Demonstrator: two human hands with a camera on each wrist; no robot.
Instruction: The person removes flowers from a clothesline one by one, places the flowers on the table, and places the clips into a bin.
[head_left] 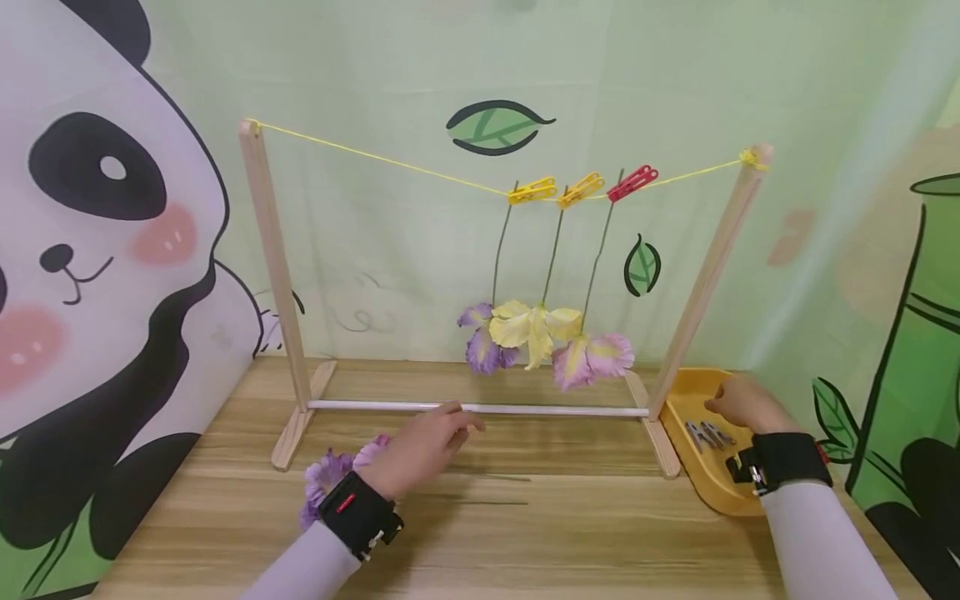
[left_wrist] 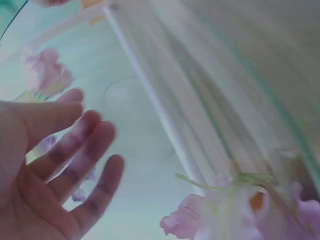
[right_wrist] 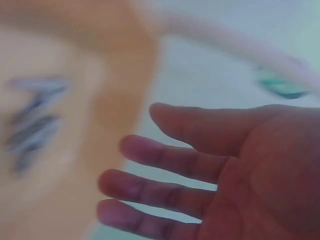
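My left hand [head_left: 420, 446], holding nothing, hovers over the table with relaxed, spread fingers. Beside and partly behind it lie a purple flower [head_left: 324, 477] and a pinkish one [head_left: 371, 452], their thin stems [head_left: 487, 502] stretching right. Over the yellow tray [head_left: 693, 477] is my right hand [head_left: 750, 407]; its fingers are loose and empty in the right wrist view. Several grey clothespins [head_left: 708, 435] rest in that tray. From the yellow string hang a purple iris [head_left: 487, 350], a yellow one [head_left: 525, 327] and a pink one [head_left: 600, 358], heads down, stems clipped by two yellow pegs [head_left: 532, 191] and a red peg [head_left: 633, 182].
A wooden frame has a left post [head_left: 273, 267] and a right post [head_left: 708, 283], with the string [head_left: 382, 157] sagging between them. A white rod [head_left: 375, 406] joins the feet low down. Behind the table [head_left: 570, 533] hangs a printed panda backdrop [head_left: 375, 67].
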